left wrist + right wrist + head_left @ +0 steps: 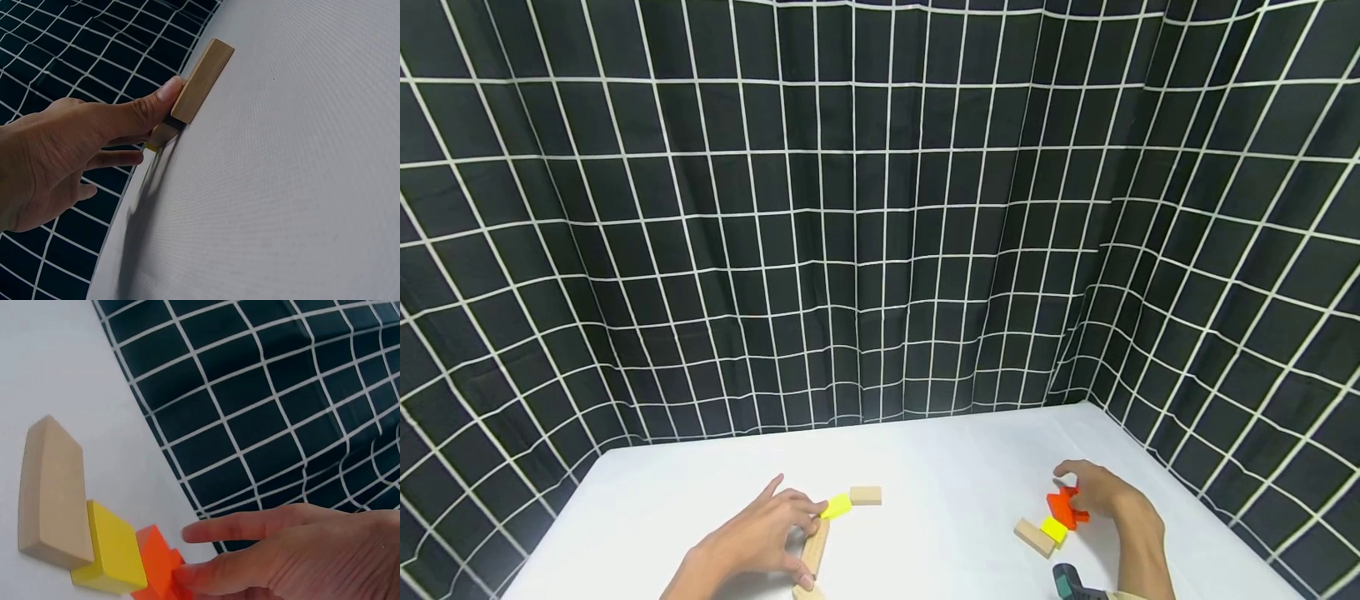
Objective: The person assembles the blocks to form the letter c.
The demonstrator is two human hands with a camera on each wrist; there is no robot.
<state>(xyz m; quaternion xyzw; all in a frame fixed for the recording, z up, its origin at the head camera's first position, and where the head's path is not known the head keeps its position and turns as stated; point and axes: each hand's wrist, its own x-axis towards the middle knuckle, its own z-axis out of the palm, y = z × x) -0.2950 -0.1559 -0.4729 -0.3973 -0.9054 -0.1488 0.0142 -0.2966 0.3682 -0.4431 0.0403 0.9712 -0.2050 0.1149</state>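
Note:
On the left of the white table my left hand (767, 529) holds a long wooden block (816, 548) between thumb and fingers, its index fingertip against a yellow block (837, 506). Another wooden block (204, 81) lies by the thumb tip in the left wrist view. A further wooden block (866, 496) adjoins the yellow one. At the right, my right hand (1101, 492) touches orange blocks (156, 565) with one fingertip while another finger stretches out above them. Beside the orange ones are a yellow block (112, 550) and a wooden block (53, 494), touching in a row.
A black curtain with a white grid (865, 208) hangs behind the white table (940, 517) and along its sides. A dark device (1071, 583) is on the right forearm at the lower edge of the head view.

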